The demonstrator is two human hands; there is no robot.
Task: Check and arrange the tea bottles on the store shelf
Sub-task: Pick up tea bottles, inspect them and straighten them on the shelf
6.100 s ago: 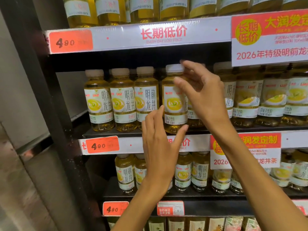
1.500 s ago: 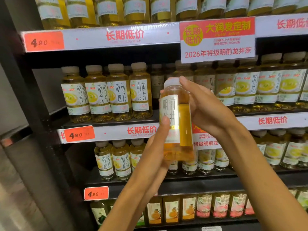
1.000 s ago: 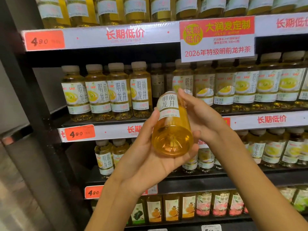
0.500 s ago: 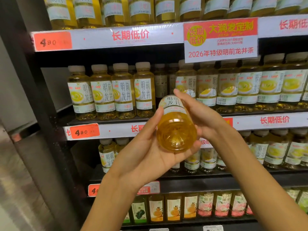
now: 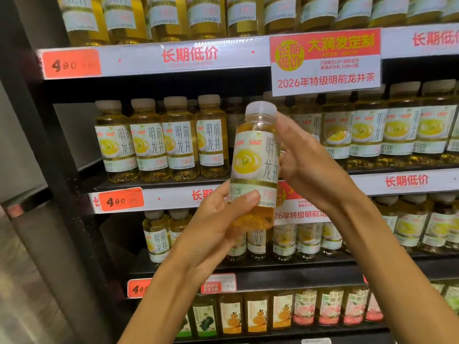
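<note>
Half a second ago the clear plastic bottle of yellow tea with the pale cap point(image 5: 255, 165) lay tipped with its base toward the camera; now it stands upright again, its label facing out, held in front of the middle shelf point(image 5: 173, 198). The left hand point(image 5: 213, 234) grips it low down, thumb pressed across the foot of the label and fingers curled behind, while the right hand point(image 5: 305, 167) lies against its right side with fingers nearly straight, steadying rather than clutching. The grip sits low on a tall, smooth bottle, so I judge that it could tip or slide out if the right hand lets go early. Going back into the gap just right of the four upright tea bottles at the left of the middle shelf point(image 5: 162, 142), it could also knock those neighbours or end up with its label turned away. The label carries a red "Unif" mark, a yellow bowl picture and large grey characters 明前龙井. Shelf strips read 长期低价, with smaller English beneath too blurred to read. Orange price tags point(image 5: 121, 201) show 4.90. The hanging red and white promotion sign point(image 5: 325, 62) reads 大润发定制, 300ml and 2026年特级明前龙井茶. On the bottom shelf, orange and pink labelled bottles point(image 5: 285, 311) are too small to read.
</note>
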